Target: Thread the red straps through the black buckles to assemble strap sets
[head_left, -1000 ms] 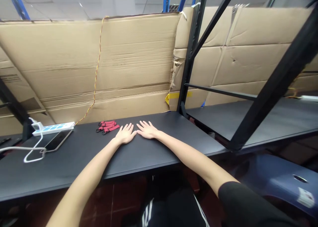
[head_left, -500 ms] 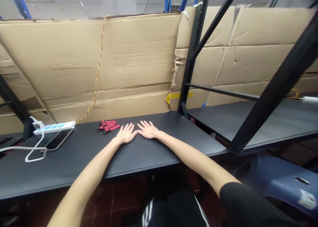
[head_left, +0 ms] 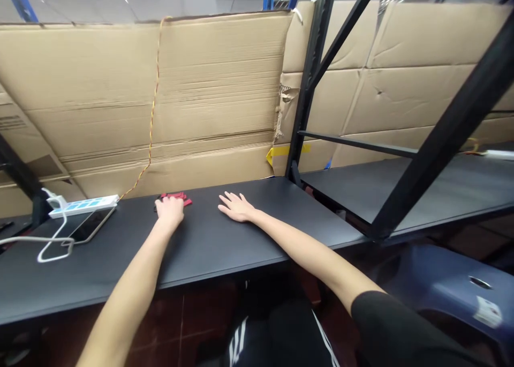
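Observation:
A small bundle of red straps point(head_left: 188, 201) with black fittings lies on the black tabletop point(head_left: 225, 244). My left hand point(head_left: 170, 208) covers much of it, fingers bent down and closed onto the straps; the fingertips are partly hidden, as is how many straps they hold. To the right, my right hand point(head_left: 236, 207) rests palm down on the tabletop, fingers stretched out and apart, with nothing in it.
On the left are a white power strip point(head_left: 86, 206), a tablet-like device point(head_left: 90, 226) and a white cable point(head_left: 52, 255). Cardboard point(head_left: 217, 88) stands along the back. A black metal post point(head_left: 307, 88) rises at the right, and a dark blue case point(head_left: 445, 286) sits lower right.
My left hand has moved left from beside my right hand onto the red straps, and its spread fingers have curled. My right hand stays flat in place. The view has shifted slightly.

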The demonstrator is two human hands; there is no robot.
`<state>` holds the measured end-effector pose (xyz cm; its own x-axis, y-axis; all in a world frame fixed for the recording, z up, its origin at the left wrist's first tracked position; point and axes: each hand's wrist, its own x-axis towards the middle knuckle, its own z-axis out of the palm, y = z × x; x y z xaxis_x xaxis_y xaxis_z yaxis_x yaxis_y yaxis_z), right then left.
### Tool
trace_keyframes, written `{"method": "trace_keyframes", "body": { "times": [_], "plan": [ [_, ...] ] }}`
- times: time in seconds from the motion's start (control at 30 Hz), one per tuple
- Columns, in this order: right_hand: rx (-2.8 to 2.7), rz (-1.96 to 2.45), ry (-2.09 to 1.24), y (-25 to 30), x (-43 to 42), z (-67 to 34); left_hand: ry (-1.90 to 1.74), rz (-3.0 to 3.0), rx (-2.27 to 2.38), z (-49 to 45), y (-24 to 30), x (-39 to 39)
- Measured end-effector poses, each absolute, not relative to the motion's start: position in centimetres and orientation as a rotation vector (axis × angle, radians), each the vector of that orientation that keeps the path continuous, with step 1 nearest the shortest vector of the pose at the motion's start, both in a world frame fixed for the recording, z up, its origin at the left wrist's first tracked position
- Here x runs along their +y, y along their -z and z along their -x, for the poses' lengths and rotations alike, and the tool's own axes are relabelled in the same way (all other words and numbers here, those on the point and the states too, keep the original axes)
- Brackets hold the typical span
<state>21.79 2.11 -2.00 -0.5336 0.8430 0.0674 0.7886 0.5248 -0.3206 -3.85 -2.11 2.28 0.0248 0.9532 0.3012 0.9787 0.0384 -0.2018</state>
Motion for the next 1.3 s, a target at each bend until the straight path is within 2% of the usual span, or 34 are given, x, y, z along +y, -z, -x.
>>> {"method": "trace_keyframes", "body": {
  "times": [0.17,0.3,0.4,0.67,0.97,1.13,1.3],
  "plan": [
    [-2.512,1.275,-0.248,1.5,1.3,-21.5,-0.025,2.081,-2.058,5.0,-2.6,-2.0],
    [-2.518,1.052,-0.092,1.4,0.7,-20.6,0.261,2.476,-1.739,2.8,-2.3,-1.7],
    [-2.550,0.910,-0.100,1.5,0.5,-19.9,0.444,2.713,-1.532,1.2,-2.0,-1.8],
    [-2.525,0.787,-0.185,1.4,1.1,-20.0,0.785,2.881,-1.401,0.1,-1.5,-2.2],
    [-2.301,0.762,-0.284,2.0,1.4,-19.9,0.678,2.759,-1.359,-0.9,-1.5,-2.4],
    [-2.244,0.775,-0.396,1.6,1.0,-19.7,0.726,2.647,-1.451,-1.3,-1.5,-2.5],
    [-2.188,0.813,-0.487,0.9,0.6,-19.8,0.977,2.493,-1.862,-0.4,-0.9,-1.7]
  ]
}}
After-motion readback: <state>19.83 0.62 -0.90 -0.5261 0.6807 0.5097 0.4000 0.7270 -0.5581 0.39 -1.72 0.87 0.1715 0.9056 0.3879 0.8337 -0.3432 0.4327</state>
